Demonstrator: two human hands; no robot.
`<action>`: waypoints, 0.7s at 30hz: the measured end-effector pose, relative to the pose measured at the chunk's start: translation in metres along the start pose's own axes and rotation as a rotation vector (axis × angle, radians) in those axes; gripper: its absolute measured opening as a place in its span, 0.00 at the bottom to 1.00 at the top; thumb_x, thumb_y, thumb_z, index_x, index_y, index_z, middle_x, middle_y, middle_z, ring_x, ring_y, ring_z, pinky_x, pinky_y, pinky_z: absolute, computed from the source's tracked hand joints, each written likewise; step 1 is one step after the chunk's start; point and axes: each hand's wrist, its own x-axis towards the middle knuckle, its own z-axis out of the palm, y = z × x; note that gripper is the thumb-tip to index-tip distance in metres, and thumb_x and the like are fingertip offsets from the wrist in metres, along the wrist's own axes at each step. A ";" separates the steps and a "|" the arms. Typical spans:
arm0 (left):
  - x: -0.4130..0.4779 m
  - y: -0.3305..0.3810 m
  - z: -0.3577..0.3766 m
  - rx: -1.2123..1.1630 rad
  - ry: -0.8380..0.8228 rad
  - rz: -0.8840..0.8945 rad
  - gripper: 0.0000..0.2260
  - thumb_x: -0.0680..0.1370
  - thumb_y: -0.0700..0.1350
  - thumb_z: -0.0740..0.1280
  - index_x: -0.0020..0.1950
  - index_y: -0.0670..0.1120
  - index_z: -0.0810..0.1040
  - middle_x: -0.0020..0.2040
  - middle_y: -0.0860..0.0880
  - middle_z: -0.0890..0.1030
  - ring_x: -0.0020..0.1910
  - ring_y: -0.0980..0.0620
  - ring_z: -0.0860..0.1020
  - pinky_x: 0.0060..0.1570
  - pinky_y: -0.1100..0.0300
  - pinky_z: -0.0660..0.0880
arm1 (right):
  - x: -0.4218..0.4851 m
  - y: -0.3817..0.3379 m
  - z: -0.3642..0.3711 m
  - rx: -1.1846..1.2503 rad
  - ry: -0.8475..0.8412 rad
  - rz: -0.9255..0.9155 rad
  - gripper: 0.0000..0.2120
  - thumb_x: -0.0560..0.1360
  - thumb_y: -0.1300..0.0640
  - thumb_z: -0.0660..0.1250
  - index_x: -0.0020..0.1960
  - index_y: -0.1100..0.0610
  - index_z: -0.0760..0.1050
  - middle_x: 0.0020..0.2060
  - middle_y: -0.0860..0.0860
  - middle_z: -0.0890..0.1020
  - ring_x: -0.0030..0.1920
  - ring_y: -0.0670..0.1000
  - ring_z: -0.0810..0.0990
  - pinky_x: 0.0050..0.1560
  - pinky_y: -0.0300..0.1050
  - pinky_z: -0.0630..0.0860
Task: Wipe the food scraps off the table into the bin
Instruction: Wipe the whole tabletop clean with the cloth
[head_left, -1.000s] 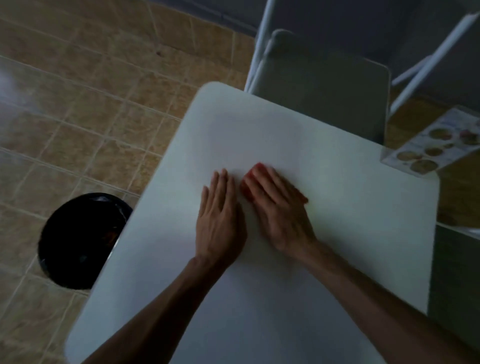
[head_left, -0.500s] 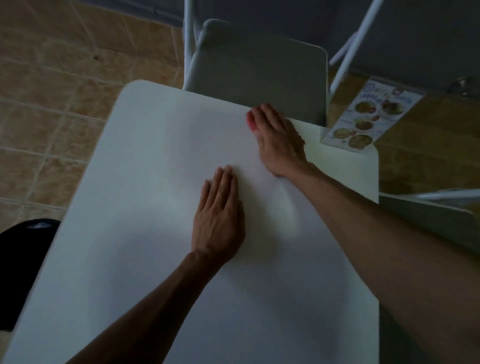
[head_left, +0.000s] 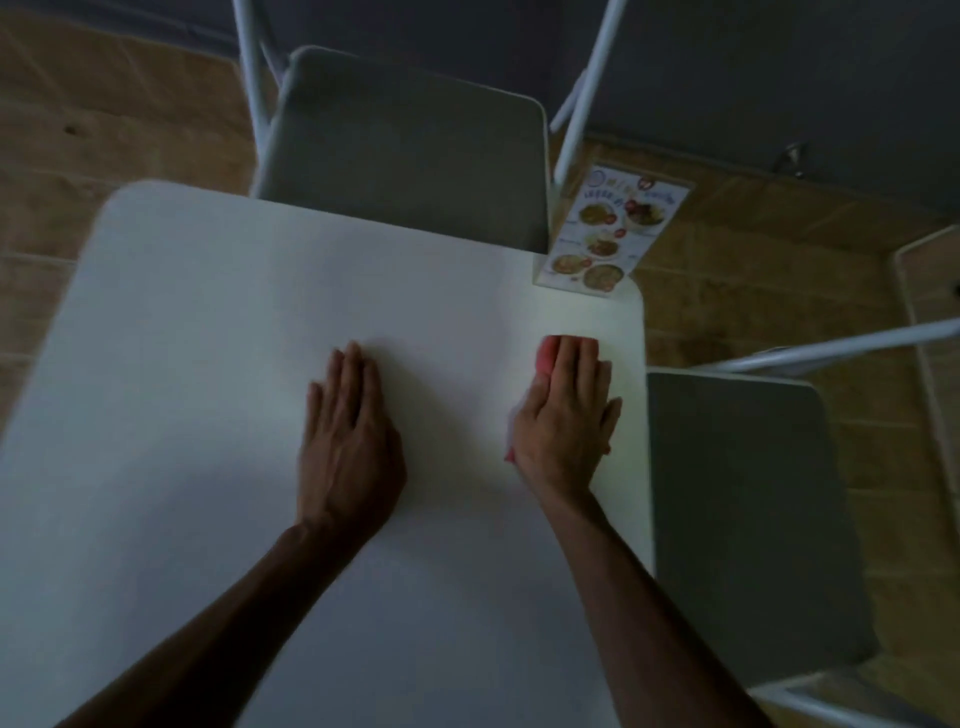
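A white table (head_left: 218, 322) fills the middle of the head view. My right hand (head_left: 566, 415) lies flat with straight fingers on a red cloth (head_left: 548, 353) near the table's right edge; only the cloth's far tip and a sliver by my wrist show. My left hand (head_left: 348, 431) rests flat on the bare tabletop to the left of it, fingers straight and together. I see no food scraps on the table. The bin is out of view.
A grey chair seat (head_left: 410, 150) with white legs stands at the table's far side. A second grey chair (head_left: 737, 509) is at the right. An upright menu card (head_left: 613, 234) sits on the far right corner. Brown tiled floor surrounds the table.
My right hand has slid the red cloth from the far edge by the chair back and to the right edge. My left hand has stayed put. The view has swung right, losing the bin.
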 end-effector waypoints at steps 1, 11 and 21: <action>-0.001 0.002 0.000 -0.009 0.003 0.021 0.29 0.80 0.46 0.50 0.77 0.31 0.61 0.79 0.34 0.60 0.79 0.37 0.56 0.77 0.39 0.56 | 0.005 0.009 -0.004 0.000 0.041 0.040 0.28 0.82 0.48 0.50 0.81 0.51 0.57 0.82 0.51 0.58 0.81 0.56 0.56 0.78 0.65 0.56; -0.019 0.022 0.019 0.023 -0.021 0.146 0.26 0.83 0.47 0.51 0.78 0.34 0.62 0.79 0.37 0.60 0.80 0.40 0.56 0.78 0.45 0.51 | 0.015 0.031 0.001 0.008 0.136 -0.178 0.25 0.84 0.51 0.51 0.80 0.56 0.62 0.80 0.58 0.62 0.81 0.59 0.57 0.81 0.58 0.56; -0.020 0.027 0.015 0.013 -0.048 0.131 0.26 0.83 0.46 0.51 0.78 0.34 0.62 0.80 0.38 0.61 0.80 0.40 0.56 0.78 0.45 0.53 | -0.003 0.058 0.001 0.218 0.169 0.068 0.27 0.82 0.49 0.52 0.79 0.55 0.65 0.80 0.55 0.63 0.80 0.58 0.61 0.76 0.63 0.63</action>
